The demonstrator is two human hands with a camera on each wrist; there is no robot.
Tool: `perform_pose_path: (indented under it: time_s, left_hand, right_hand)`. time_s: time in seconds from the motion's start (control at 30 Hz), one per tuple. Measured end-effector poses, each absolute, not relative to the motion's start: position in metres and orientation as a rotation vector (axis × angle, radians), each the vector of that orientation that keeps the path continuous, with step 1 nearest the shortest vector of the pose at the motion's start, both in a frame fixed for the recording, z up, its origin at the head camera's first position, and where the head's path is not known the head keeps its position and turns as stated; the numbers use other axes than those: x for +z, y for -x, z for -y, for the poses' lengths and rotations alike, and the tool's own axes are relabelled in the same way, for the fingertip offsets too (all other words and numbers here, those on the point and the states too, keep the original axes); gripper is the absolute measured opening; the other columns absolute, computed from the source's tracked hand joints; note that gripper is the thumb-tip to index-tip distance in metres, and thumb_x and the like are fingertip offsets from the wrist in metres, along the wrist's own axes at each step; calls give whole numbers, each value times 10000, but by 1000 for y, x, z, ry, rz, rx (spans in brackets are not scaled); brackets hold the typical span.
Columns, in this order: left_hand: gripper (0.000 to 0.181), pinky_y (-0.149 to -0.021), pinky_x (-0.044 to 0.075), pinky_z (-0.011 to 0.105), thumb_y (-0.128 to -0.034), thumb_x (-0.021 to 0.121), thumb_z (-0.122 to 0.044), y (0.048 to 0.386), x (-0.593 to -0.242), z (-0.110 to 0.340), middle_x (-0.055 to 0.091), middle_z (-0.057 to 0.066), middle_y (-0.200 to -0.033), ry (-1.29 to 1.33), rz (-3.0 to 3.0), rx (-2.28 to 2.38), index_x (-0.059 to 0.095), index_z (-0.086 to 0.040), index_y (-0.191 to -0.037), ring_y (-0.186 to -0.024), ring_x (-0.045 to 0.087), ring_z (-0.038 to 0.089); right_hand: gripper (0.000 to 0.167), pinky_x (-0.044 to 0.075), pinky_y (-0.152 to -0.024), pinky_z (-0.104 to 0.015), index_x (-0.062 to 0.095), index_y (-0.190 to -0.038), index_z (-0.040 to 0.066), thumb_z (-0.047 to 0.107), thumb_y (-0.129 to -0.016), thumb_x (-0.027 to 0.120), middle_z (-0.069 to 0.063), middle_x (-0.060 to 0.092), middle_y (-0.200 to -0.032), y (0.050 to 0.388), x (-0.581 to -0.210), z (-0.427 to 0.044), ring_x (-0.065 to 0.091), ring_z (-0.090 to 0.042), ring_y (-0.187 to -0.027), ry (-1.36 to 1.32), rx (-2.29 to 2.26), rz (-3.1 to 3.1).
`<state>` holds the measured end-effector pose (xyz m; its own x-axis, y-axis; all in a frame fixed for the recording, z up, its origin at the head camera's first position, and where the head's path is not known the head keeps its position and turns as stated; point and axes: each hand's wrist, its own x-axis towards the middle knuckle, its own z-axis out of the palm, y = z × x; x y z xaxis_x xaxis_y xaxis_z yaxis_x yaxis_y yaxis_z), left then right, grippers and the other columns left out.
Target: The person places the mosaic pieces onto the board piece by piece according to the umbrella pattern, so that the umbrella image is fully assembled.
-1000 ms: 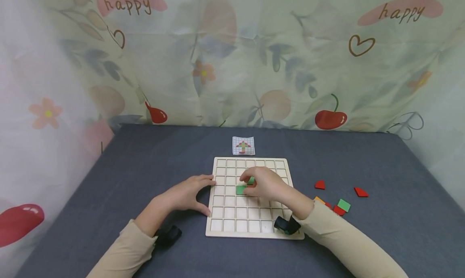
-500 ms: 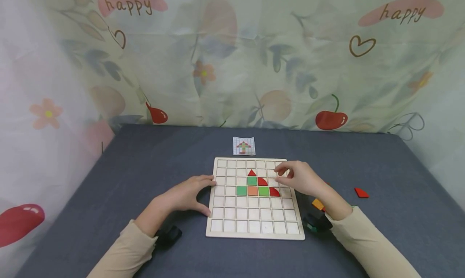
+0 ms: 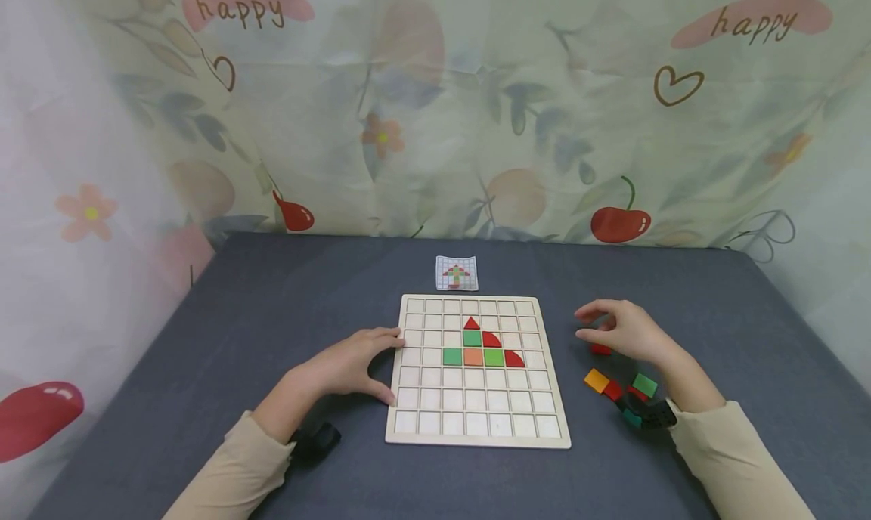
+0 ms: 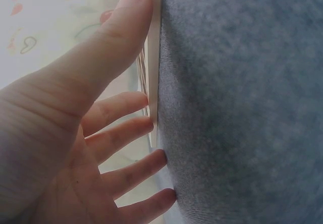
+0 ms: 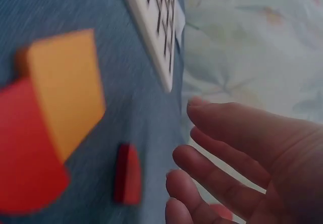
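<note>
A pale wooden grid board (image 3: pixel 476 403) lies on the table, with several coloured pieces in its cells: a red triangle (image 3: pixel 472 324), green squares, an orange square (image 3: pixel 472 357) and two red quarter-rounds (image 3: pixel 515 359). My left hand (image 3: pixel 343 363) touches the board's left edge with thumb and fingertips, fingers spread; the left wrist view shows the thumb (image 4: pixel 133 17) along that edge. To the right of the board my right hand (image 3: pixel 629 329) hovers with loosely bent fingers and nothing between them. Just below it lies a red piece (image 3: pixel 602 349), partly covered by the hand.
Right of the board lie an orange piece (image 3: pixel 596 381), a red piece (image 3: pixel 613 391) and a green square (image 3: pixel 645 385), partly behind the wrist camera (image 3: pixel 656 414). Behind the board is a small pattern card (image 3: pixel 457 273). A printed curtain (image 3: pixel 435 127) hangs at the table's back.
My right hand has lifted off the board's pieces and moved right, over the loose pieces. The red quarter-rounds it covered are now visible on the board. My left hand stays at the edge.
</note>
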<state>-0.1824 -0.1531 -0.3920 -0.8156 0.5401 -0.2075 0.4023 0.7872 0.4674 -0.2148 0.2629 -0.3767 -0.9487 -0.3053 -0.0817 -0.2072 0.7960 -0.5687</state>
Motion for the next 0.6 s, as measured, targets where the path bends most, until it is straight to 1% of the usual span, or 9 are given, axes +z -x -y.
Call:
perform_pose_path:
  time_s: [0.23, 0.43, 0.6]
  left_hand:
    - [849, -1099, 316, 476, -674, 805, -433, 182, -392, 153, 362, 131, -1489, -725, -2653, 578, 469, -69, -1364, -1375, 330, 323]
    - [847, -1099, 315, 478, -674, 807, -426, 182, -392, 153, 362, 139, -1487, -731, -2651, 580, 472, -59, -1359, -1373, 333, 329]
    - [849, -1098, 316, 478, -674, 806, -427, 182, -392, 154, 359, 140, -1488, -731, -2650, 580, 469, -61, -1362, -1374, 331, 329]
  right_hand:
    - [398, 473, -646, -262, 633, -1119, 1, 252, -821, 712, -224, 633, -1120, 214, -382, -277, 590, -135, -751, 396, -842, -2787]
    - [402, 458, -614, -224, 635, -1107, -8, 238, -803, 728, -217, 629, -1100, 212, -384, -283, 556, -101, -696, 423, -840, -2739]
    - [384, 460, -629, -214, 641, -1091, -6, 214, -792, 738, -206, 628, -1086, 211, -384, -284, 538, -91, -729, 443, -834, -2730]
